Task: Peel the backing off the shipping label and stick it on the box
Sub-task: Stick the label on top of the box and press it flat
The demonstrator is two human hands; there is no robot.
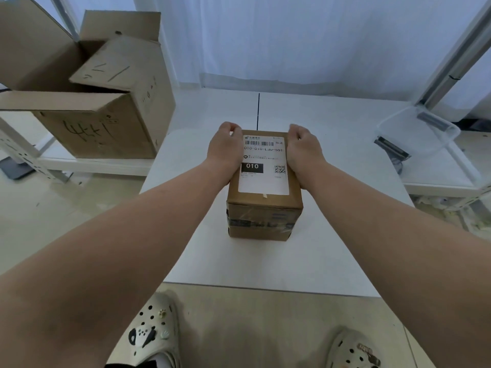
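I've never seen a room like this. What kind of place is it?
Probably a parcel-packing room: a labelled box on a white table, a big open carton on a rack, white curtains.

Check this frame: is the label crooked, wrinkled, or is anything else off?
The label lies flat and square on the box top, with no visible wrinkles. One oddity: a small pale scrap at its near edge, tape or backing, I cannot tell. The left hand and right hand press its sides.
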